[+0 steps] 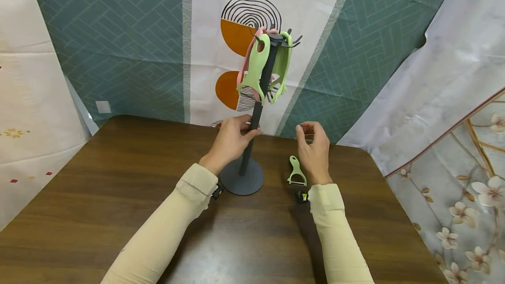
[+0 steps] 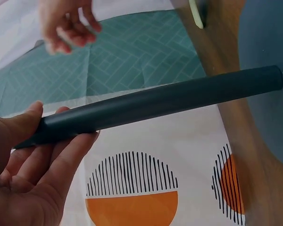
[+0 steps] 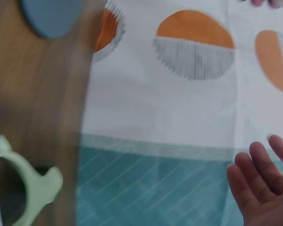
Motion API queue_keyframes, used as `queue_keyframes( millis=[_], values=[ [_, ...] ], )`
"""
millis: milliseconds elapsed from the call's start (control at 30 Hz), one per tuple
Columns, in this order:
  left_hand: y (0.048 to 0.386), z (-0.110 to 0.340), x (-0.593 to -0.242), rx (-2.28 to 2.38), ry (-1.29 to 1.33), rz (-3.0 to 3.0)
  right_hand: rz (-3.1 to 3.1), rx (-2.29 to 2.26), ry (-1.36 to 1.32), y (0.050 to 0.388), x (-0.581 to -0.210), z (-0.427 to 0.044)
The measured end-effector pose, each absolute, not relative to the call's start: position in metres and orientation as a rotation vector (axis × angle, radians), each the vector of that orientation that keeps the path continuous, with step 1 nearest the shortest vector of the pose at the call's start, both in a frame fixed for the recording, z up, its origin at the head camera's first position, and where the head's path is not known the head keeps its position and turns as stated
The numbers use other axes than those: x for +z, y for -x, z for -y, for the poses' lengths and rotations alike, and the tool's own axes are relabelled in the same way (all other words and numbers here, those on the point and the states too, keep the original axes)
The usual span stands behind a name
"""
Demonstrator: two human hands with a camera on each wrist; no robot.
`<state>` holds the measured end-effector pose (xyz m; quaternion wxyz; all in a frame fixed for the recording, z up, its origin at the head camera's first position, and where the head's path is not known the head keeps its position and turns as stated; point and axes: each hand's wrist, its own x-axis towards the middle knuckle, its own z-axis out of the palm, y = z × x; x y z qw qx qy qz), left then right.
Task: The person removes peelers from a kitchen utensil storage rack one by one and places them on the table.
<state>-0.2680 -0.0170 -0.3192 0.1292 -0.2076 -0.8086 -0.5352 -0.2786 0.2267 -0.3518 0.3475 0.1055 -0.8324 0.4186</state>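
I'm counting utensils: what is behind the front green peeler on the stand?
Behind the front green peeler, a pink utensil shows partly along its left edge; its middle is covered.

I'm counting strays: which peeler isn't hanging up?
The green peeler lying on the table near the right hand; the others hang from the stand.

No legible text, no readable labels, brands, numbers or signs

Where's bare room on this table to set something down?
The table is bare left of the left sleeve, between the sleeves in front of the stand's base, and from right sleeve to right edge. It's crowded around the pole the left hand grips, and at the loose green peeler by the right hand.
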Motion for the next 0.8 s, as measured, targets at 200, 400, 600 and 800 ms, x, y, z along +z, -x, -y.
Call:
queue_keyframes(
  millis=[200,400,600,800],
  values=[
    [0.267,0.018,-0.317,-1.582,0.613,2.359,2.065,1.133,-0.410,0.273,-0.331,-0.215],
    [0.267,0.020,-0.317,-1.570,0.627,2.371,2.047,1.164,-0.416,0.263,-0.315,-0.205],
    [0.269,0.020,-0.318,-1.570,0.682,2.364,2.048,1.196,-0.404,0.247,-0.298,-0.194],
    [0.268,0.023,-0.316,-1.513,0.759,2.385,2.033,1.212,-0.427,0.247,-0.295,-0.190]
  ],
)
